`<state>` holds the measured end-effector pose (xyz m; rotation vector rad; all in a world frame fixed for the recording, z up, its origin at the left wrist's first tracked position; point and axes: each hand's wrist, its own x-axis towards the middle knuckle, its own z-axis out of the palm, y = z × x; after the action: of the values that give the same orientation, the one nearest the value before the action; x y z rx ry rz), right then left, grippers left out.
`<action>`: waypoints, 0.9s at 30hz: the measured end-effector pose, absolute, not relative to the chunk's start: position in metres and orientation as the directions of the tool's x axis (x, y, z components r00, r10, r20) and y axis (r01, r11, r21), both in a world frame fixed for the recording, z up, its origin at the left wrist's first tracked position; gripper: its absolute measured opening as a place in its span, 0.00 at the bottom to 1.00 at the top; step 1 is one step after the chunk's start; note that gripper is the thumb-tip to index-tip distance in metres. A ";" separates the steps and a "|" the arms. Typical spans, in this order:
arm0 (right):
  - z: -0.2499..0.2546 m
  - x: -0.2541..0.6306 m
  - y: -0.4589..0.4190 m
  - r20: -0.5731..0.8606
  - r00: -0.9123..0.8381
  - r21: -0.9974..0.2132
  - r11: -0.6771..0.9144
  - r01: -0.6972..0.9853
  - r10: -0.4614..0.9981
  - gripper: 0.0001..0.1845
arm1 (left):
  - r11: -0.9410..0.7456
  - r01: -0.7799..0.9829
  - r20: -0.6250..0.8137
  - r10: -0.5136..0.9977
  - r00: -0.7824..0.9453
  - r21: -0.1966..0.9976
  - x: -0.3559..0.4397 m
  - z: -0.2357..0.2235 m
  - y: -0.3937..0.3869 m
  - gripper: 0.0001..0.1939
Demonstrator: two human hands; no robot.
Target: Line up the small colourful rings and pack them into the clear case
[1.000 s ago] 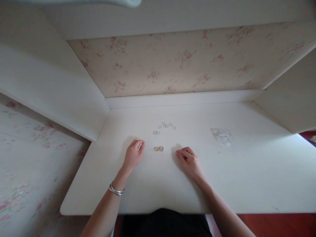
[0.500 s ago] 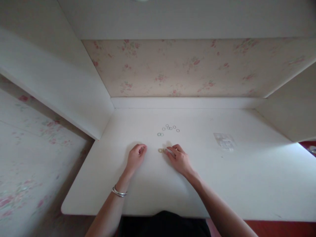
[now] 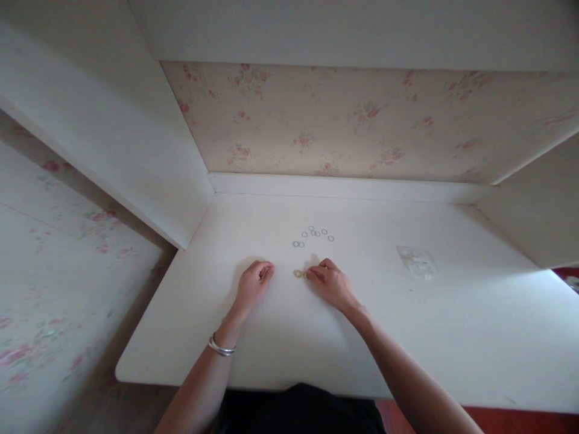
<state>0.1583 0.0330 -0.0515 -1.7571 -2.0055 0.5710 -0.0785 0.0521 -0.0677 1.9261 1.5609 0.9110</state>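
Thin yellowish rings [image 3: 297, 273] lie on the white desk between my hands. My right hand [image 3: 332, 284] comes in from the right, thumb and forefinger pinched together on the edge of one small yellowish ring [image 3: 304, 275], most of which the fingertips hide. To the left rests my left hand [image 3: 254, 283], its fingers curled and thumb pressed to the forefinger; whatever it holds, if anything, is hidden. Beyond the hands, several thin dark rings [image 3: 324, 231] are scattered, some overlapping. Nearer, greenish-grey rings [image 3: 296, 244] partly overlap.
A clear plastic bag [image 3: 417, 263] with pale contents lies at the right on the desk [image 3: 289, 355]. White side panels, a low back ledge [image 3: 353, 185] and an overhead panel [image 3: 339, 33] frame the work surface.
My right thumb and forefinger have closed together at the yellowish ring. My left hand keeps its curled shape. The whole view has shifted slightly.
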 end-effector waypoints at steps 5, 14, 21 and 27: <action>-0.056 0.158 0.034 0.073 -0.095 -0.566 0.120 0.816 0.993 0.15 | -0.222 0.652 0.188 0.975 0.123 0.725 -0.078 -0.067 0.052 0.12; -0.060 0.161 0.019 0.173 -0.085 -0.653 0.179 0.736 0.981 0.15 | -0.241 0.673 0.199 0.970 0.139 0.700 -0.077 -0.067 0.052 0.12; -0.058 0.158 0.015 0.182 -0.089 -0.635 0.186 0.750 0.979 0.15 | -0.245 0.679 0.198 0.969 0.149 0.692 -0.076 -0.068 0.052 0.12; -0.058 0.155 0.021 0.153 -0.088 -0.582 0.162 0.797 0.984 0.15 | -0.241 0.665 0.200 0.970 0.138 0.707 -0.077 -0.068 0.051 0.12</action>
<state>0.1546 0.0207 -0.0579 -1.6831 -1.9358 0.4833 -0.0765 0.0514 -0.0678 1.9682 1.5642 0.8941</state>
